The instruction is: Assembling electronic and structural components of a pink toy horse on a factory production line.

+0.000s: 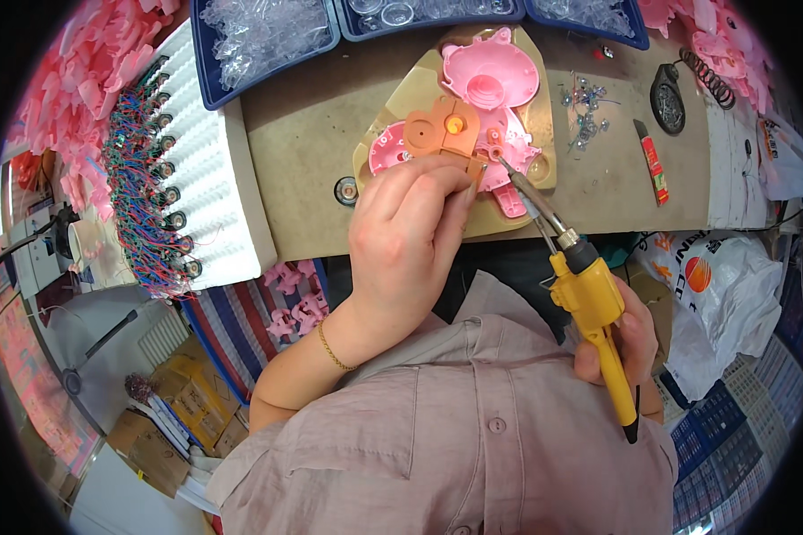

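Observation:
My right hand (634, 331) grips a yellow soldering gun (589, 299). Its long metal tip reaches up and left to a small pink round part on a pink toy shell (509, 125). My left hand (406, 236) is closed in a pinch beside that tip, at the lower edge of an orange plate (442, 132). What its fingertips hold is hidden. A yellow round knob (455, 124) sits on the orange plate. Shell and plate lie in a tan moulded tray (535, 67), with another pink piece (385, 153) partly under the plate.
Blue bins (330, 36) of clear plastic parts line the back. A white ribbed tray (227, 187) holds wired speakers at left. One loose speaker (346, 191) lies near my left hand. To the right are small clear components (587, 111), a red-handled cutter (653, 169) and a black coil-corded item (667, 100).

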`<control>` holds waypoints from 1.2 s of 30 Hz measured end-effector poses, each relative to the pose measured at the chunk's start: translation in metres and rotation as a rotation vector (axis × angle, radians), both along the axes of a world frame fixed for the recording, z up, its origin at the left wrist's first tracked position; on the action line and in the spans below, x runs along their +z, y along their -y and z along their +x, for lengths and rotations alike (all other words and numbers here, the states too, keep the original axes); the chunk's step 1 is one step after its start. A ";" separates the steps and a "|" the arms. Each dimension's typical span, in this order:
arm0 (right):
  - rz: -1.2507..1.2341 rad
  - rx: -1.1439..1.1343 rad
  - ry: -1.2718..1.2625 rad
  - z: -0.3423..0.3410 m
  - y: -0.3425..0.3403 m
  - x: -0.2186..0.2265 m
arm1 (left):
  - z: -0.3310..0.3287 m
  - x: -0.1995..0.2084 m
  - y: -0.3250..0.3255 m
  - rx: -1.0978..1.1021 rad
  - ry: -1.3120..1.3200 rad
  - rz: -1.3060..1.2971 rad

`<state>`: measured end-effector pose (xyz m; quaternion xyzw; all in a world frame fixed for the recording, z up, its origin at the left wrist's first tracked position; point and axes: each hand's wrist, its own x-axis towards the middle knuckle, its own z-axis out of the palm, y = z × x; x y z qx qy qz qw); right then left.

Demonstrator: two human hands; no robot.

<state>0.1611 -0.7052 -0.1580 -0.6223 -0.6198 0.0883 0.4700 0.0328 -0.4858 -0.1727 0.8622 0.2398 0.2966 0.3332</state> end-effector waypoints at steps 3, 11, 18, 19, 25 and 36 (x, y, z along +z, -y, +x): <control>0.002 -0.017 -0.016 -0.002 0.000 -0.001 | -0.001 0.000 0.000 -0.002 -0.001 0.004; -0.001 -0.053 0.017 0.003 -0.001 0.000 | -0.001 0.003 0.000 -0.005 -0.030 -0.033; -0.036 -0.155 -0.312 0.007 0.013 0.001 | 0.008 0.010 0.000 -0.037 -0.023 -0.034; -0.086 -0.225 -0.504 0.007 0.018 0.005 | 0.008 0.012 -0.001 -0.063 -0.016 -0.014; 0.238 -0.804 -0.601 0.074 0.036 0.018 | -0.008 0.013 0.002 0.023 -0.143 0.032; 0.011 -0.850 -0.137 0.197 0.020 0.019 | -0.023 0.032 -0.034 0.059 -0.046 0.140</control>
